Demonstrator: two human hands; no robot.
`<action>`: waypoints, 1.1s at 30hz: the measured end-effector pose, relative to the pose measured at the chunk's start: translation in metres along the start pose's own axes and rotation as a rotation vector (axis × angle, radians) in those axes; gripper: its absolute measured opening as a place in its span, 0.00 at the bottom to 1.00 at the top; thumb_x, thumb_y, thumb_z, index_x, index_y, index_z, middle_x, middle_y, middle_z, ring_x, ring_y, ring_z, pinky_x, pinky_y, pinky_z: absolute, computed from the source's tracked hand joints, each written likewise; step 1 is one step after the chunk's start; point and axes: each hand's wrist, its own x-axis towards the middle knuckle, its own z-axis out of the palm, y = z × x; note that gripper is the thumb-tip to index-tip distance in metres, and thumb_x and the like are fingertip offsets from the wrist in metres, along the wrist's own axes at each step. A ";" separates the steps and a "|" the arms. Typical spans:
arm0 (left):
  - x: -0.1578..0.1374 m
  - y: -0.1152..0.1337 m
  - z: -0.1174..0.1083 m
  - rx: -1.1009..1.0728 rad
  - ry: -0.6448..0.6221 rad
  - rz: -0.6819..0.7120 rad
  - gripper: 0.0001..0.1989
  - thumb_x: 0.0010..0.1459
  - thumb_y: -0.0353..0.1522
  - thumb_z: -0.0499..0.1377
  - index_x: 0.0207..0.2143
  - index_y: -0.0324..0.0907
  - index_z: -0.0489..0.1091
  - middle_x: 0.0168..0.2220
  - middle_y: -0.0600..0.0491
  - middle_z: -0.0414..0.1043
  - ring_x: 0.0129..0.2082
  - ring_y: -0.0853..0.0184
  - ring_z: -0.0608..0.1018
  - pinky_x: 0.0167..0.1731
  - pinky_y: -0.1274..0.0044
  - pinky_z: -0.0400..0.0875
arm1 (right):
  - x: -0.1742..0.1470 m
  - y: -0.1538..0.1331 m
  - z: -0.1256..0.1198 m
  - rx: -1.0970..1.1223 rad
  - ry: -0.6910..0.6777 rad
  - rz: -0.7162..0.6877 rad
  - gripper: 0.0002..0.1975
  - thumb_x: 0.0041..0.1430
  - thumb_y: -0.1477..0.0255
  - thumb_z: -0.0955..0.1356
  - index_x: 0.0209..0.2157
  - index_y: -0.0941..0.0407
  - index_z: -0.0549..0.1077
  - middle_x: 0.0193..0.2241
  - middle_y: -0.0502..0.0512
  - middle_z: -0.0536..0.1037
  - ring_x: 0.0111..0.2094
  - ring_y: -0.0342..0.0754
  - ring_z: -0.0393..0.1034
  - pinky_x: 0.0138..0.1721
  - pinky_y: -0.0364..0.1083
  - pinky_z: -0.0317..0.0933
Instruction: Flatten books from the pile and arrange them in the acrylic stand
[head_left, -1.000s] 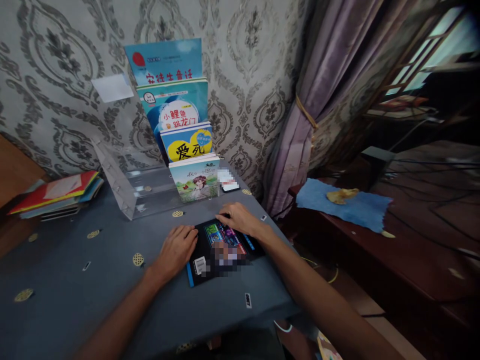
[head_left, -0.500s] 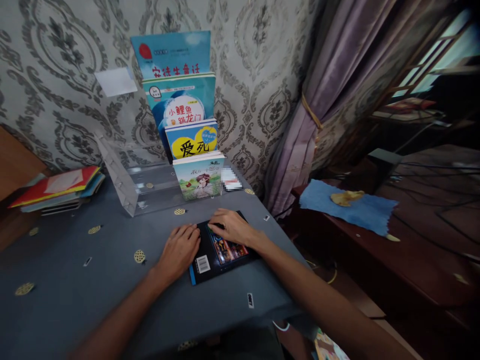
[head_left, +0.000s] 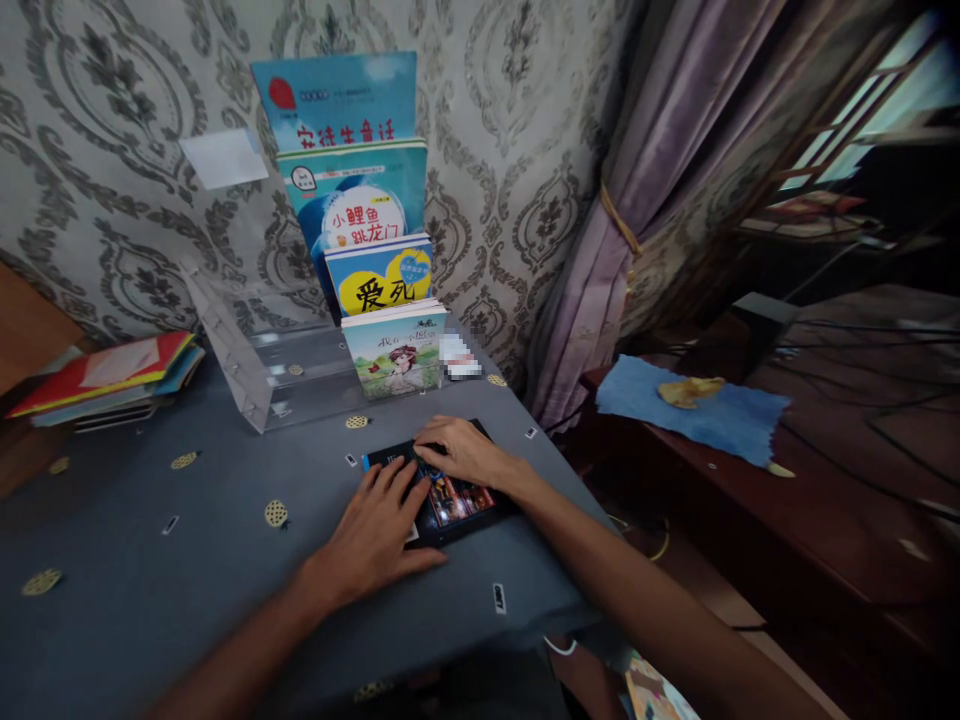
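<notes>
A dark book (head_left: pixel 453 510) with a colourful picture panel lies flat on the table, back cover up. My left hand (head_left: pixel 379 525) rests over its left part with fingers spread, covering most of the barcode. At the book's upper edge is my right hand (head_left: pixel 461 450), its fingers bent together and the thumb against the cover. Just beyond, a clear acrylic rack (head_left: pixel 247 385) holds upright books in tiers, with a green-and-blue picture book (head_left: pixel 397 362) in front.
A stack of books and folders (head_left: pixel 112 375) lies at the left by the wall. A small white item (head_left: pixel 459 355), blurred out, sits beside the rack. Off to the right, a blue cloth (head_left: pixel 690 415) with a yellowish peel lies on a dark red surface (head_left: pixel 720 510). A purple curtain (head_left: pixel 637 150) hangs behind.
My left hand has moved right onto the book and its fingers have spread. The book's left end has turned slightly away from me. My right hand stays at the upper edge.
</notes>
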 end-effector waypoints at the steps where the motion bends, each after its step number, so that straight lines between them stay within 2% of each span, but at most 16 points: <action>1: 0.000 0.000 -0.001 0.007 -0.023 0.005 0.41 0.60 0.59 0.51 0.65 0.41 0.59 0.66 0.39 0.60 0.67 0.47 0.62 0.63 0.53 0.59 | 0.000 0.001 0.000 0.011 -0.008 0.005 0.11 0.67 0.74 0.65 0.35 0.58 0.79 0.33 0.57 0.82 0.37 0.50 0.75 0.41 0.45 0.64; 8: 0.000 -0.009 -0.018 -0.021 -0.133 0.061 0.36 0.63 0.52 0.56 0.67 0.44 0.57 0.69 0.41 0.57 0.70 0.50 0.58 0.65 0.55 0.56 | 0.001 0.000 -0.008 0.008 -0.051 0.080 0.12 0.68 0.71 0.65 0.35 0.58 0.80 0.34 0.57 0.83 0.38 0.50 0.76 0.40 0.44 0.63; 13: -0.005 -0.039 -0.035 -0.177 -0.191 0.153 0.32 0.64 0.46 0.59 0.68 0.56 0.55 0.70 0.48 0.56 0.71 0.56 0.56 0.65 0.53 0.54 | -0.002 -0.006 -0.024 -0.174 -0.088 0.274 0.17 0.70 0.65 0.63 0.34 0.56 0.80 0.29 0.57 0.83 0.32 0.49 0.76 0.32 0.44 0.56; 16: -0.006 -0.057 -0.036 -0.184 -0.169 0.102 0.28 0.63 0.41 0.61 0.65 0.58 0.60 0.69 0.49 0.57 0.71 0.54 0.56 0.64 0.52 0.57 | -0.003 -0.006 -0.030 -0.262 -0.113 0.341 0.17 0.70 0.64 0.63 0.36 0.55 0.81 0.30 0.59 0.83 0.33 0.51 0.77 0.31 0.45 0.54; 20: -0.004 -0.071 -0.028 -0.094 -0.069 -0.004 0.24 0.63 0.38 0.62 0.61 0.54 0.66 0.67 0.47 0.60 0.69 0.52 0.59 0.61 0.54 0.61 | -0.004 -0.003 -0.035 -0.332 -0.157 0.377 0.18 0.70 0.65 0.63 0.32 0.55 0.80 0.30 0.59 0.83 0.33 0.51 0.76 0.31 0.45 0.52; 23: -0.002 -0.070 -0.023 -0.026 -0.001 -0.076 0.21 0.65 0.36 0.59 0.60 0.50 0.66 0.65 0.47 0.63 0.66 0.54 0.62 0.60 0.57 0.63 | -0.004 -0.002 -0.038 -0.372 -0.180 0.415 0.18 0.70 0.64 0.63 0.31 0.55 0.79 0.28 0.59 0.82 0.32 0.51 0.75 0.30 0.45 0.50; 28: 0.000 -0.060 -0.021 -0.015 -0.003 -0.129 0.18 0.66 0.30 0.54 0.57 0.43 0.67 0.59 0.45 0.69 0.58 0.57 0.71 0.57 0.61 0.68 | -0.003 -0.001 -0.038 -0.383 -0.182 0.459 0.18 0.70 0.63 0.63 0.32 0.55 0.79 0.29 0.59 0.82 0.33 0.52 0.76 0.30 0.46 0.51; 31: 0.001 -0.053 -0.023 -0.023 0.039 -0.145 0.17 0.67 0.28 0.49 0.55 0.43 0.69 0.58 0.45 0.69 0.56 0.58 0.73 0.56 0.61 0.70 | -0.002 -0.003 -0.032 -0.379 -0.108 0.518 0.17 0.70 0.63 0.62 0.35 0.54 0.79 0.30 0.60 0.83 0.33 0.53 0.76 0.31 0.46 0.55; 33: 0.002 -0.049 -0.023 -0.048 0.055 -0.162 0.16 0.69 0.30 0.48 0.54 0.43 0.69 0.56 0.46 0.70 0.54 0.59 0.74 0.54 0.63 0.72 | -0.001 -0.007 -0.025 -0.343 -0.029 0.534 0.18 0.71 0.63 0.61 0.35 0.55 0.79 0.29 0.60 0.82 0.33 0.54 0.76 0.33 0.47 0.58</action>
